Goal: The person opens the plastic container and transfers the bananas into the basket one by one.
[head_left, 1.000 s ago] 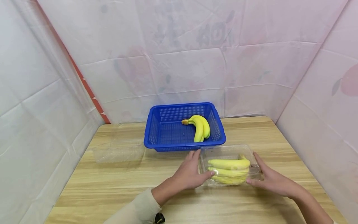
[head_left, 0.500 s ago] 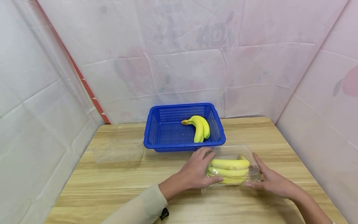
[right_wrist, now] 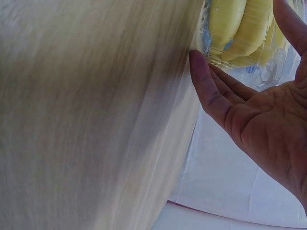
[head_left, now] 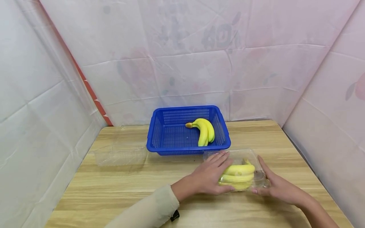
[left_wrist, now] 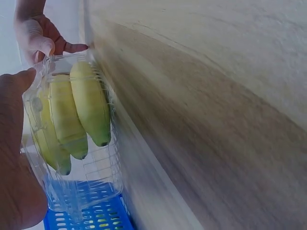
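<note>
Down in the lower right of the head view, a clear plastic box point(head_left: 243, 154) is sitting on the wooden table point(head_left: 128, 186), yellow bananas point(head_left: 238, 179) showing through it. The left hand point(head_left: 211, 177) is resting across the box's left part, fingers lying nearly straight over the top. At the right end, the right hand point(head_left: 280, 186) is flanking the box, thumb and straight fingers spread apart. Near the centre, a blue basket point(head_left: 188, 149) is holding another bunch point(head_left: 203, 130); a clear container point(head_left: 119, 156) is standing left of it.
</note>
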